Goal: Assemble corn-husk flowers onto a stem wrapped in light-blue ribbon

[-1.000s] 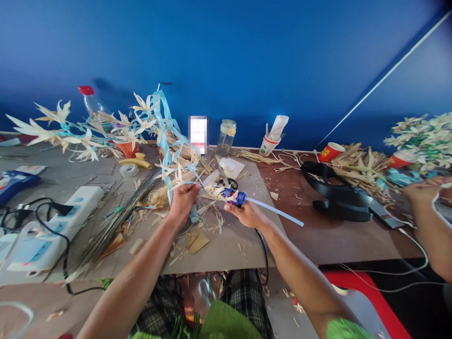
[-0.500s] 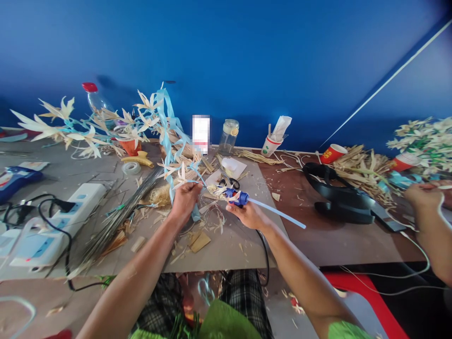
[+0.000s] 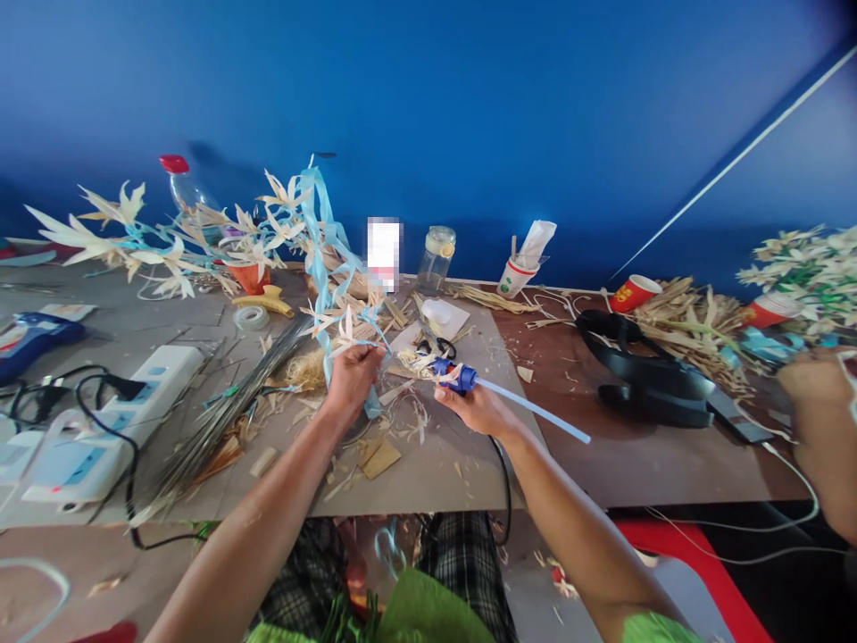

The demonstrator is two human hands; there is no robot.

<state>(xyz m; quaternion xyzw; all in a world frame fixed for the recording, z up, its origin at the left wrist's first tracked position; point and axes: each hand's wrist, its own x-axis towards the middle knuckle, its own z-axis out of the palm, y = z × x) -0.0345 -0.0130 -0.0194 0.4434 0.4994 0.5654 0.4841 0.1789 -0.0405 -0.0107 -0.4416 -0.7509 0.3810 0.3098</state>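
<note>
My left hand (image 3: 349, 378) is closed round the stem of a branch of pale straw flowers wound with light blue ribbon (image 3: 320, 241), which rises up and to the left. My right hand (image 3: 477, 406) grips a blue glue gun (image 3: 455, 375). A long pale glue stick (image 3: 536, 411) juts out of the gun's back to the right. The gun's tip points left at the straw flowers beside my left hand. A black cord (image 3: 501, 473) runs from my right hand over the table edge.
Straw scraps litter the brown table (image 3: 435, 464). A bundle of thin wires (image 3: 220, 411), a white power strip (image 3: 107, 429), scissors (image 3: 434, 346), a jar (image 3: 434, 259), paper cups (image 3: 512, 277), a black headset (image 3: 643, 375). Another person's hand (image 3: 820, 420) works at the right.
Both hands hold as before; my right hand with the glue gun has shifted slightly right. The other person's hand at the right has moved a little lower and further right.
</note>
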